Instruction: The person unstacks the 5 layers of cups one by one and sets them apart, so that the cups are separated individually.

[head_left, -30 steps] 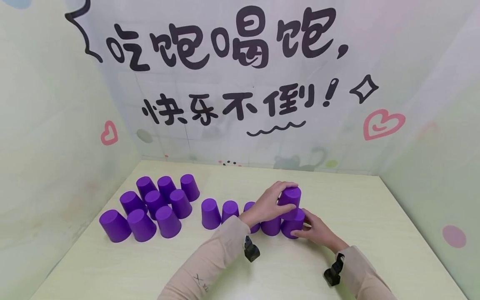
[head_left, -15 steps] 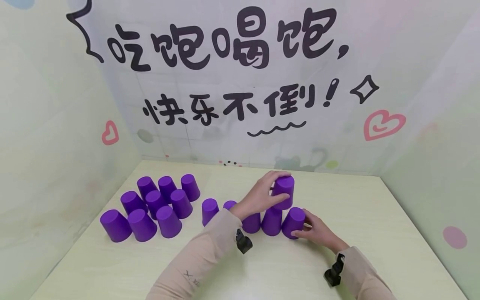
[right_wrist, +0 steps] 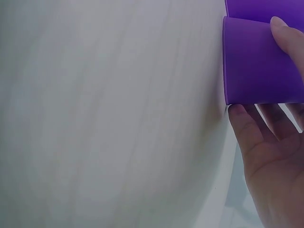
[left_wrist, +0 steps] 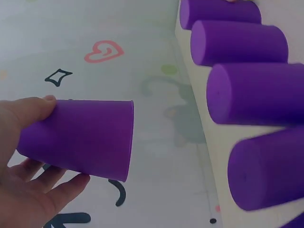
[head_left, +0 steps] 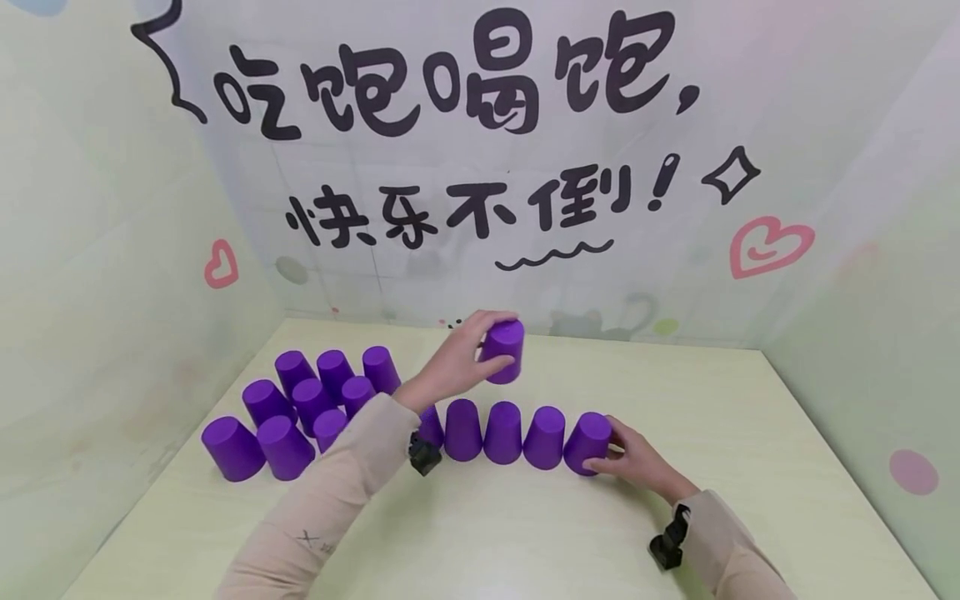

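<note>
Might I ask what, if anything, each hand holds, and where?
Left hand: raised purple cup, by the sides near its closed end. Right hand: the rightmost cup, by its sides.

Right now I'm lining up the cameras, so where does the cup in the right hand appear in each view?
Head: the gripped cup, right of centre, at the row's end by the right hand.
Left wrist: the gripped cup, top edge, right of centre, partly cut off.
Right wrist: the gripped cup, upper right, cut by the right edge.
Shared landmark: the neighbouring cup, left of it, below it and above it respectively.
</note>
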